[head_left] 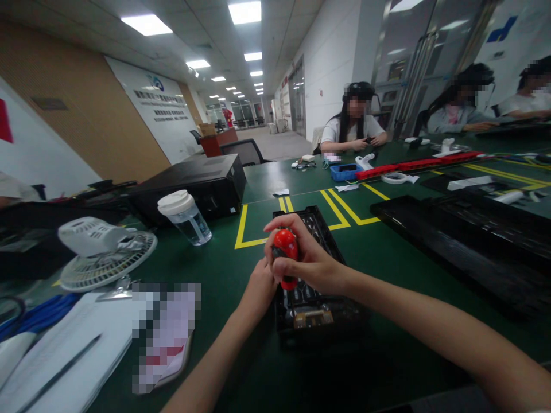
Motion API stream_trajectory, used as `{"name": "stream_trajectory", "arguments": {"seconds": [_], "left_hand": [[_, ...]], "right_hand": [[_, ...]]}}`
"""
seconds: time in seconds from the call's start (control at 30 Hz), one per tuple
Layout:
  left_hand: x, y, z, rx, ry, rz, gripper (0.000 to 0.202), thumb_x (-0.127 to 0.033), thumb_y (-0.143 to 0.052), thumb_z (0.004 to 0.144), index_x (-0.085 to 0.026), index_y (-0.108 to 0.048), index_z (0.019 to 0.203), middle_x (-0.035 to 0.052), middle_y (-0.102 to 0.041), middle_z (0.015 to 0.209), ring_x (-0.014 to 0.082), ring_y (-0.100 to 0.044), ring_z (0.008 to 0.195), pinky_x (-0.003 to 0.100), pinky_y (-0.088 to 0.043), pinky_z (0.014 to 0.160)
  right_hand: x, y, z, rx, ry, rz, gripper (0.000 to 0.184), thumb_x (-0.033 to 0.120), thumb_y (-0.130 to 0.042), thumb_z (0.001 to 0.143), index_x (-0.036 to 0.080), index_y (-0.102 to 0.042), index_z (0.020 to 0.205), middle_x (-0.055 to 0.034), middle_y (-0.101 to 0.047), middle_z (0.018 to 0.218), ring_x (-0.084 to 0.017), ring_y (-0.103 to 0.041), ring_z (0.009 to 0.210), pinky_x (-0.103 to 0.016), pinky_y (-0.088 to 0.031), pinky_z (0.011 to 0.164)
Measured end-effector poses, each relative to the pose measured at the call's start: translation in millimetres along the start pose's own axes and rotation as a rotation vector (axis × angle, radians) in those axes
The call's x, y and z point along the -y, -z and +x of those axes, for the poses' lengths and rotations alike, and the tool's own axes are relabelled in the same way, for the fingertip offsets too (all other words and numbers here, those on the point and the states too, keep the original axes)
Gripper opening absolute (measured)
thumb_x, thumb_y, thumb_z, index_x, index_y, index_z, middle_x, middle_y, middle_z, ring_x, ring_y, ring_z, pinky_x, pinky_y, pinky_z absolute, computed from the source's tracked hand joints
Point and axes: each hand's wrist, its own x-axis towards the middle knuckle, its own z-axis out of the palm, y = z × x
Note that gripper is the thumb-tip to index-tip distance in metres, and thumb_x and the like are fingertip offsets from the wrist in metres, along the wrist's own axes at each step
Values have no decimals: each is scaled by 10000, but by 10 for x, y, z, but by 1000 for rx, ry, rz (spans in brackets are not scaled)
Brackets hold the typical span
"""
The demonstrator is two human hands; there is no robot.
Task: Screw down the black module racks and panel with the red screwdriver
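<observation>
Right hand (315, 265) fingers clasp the red tool (286, 244), which, tilted, might slip across the casing (297, 337); left hand (260, 285) fingers unclear.

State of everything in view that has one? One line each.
Red-and-black rounded tool handle: gripped in right hand
Black rectangular plastic unit: open-topped, insides exposed
Clear plastic cup: white lid on
White plastic fan: grille down; spinning unclear
Thin black pen: lying on white papers
Rectangular white ceiling lights: lit
</observation>
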Motion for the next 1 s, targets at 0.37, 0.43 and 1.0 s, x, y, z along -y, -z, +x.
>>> {"name": "stream_trajectory", "arguments": {"seconds": [0.37, 0.43, 1.0], "left_hand": [[21, -16, -5, 37, -26, 25, 380, -211, -442, 884, -166, -443, 1261, 144, -553, 1194, 246, -571, 1021, 351, -498, 845], [34, -20, -3, 18, -33, 18, 337, -210, -468, 868, -162, -473, 1201, 130, -581, 1131, 244, -578, 992, 362, -501, 842], [-66, 52, 6, 81, 44, 19, 241, -228, -405, 907, -127, -564, 1057, 104, -621, 962, 219, -601, 873, 337, -506, 763]], "right_hand": [[-15, 15, -18, 49, -61, 149, 311, 348, -449, 903, 195, -472, 1172, -10, -494, 869, -108, -521, 660, -258, -446, 615], [4, -1, -26, 42, -70, 122, 276, 335, -450, 911, 196, -478, 1148, -8, -486, 867, -103, -517, 659, -256, -444, 616], [92, -15, -14, 3, -13, -44, 195, 236, -531, 885, 182, -467, 1061, 7, -498, 843, -83, -523, 716, -213, -450, 643]]}}
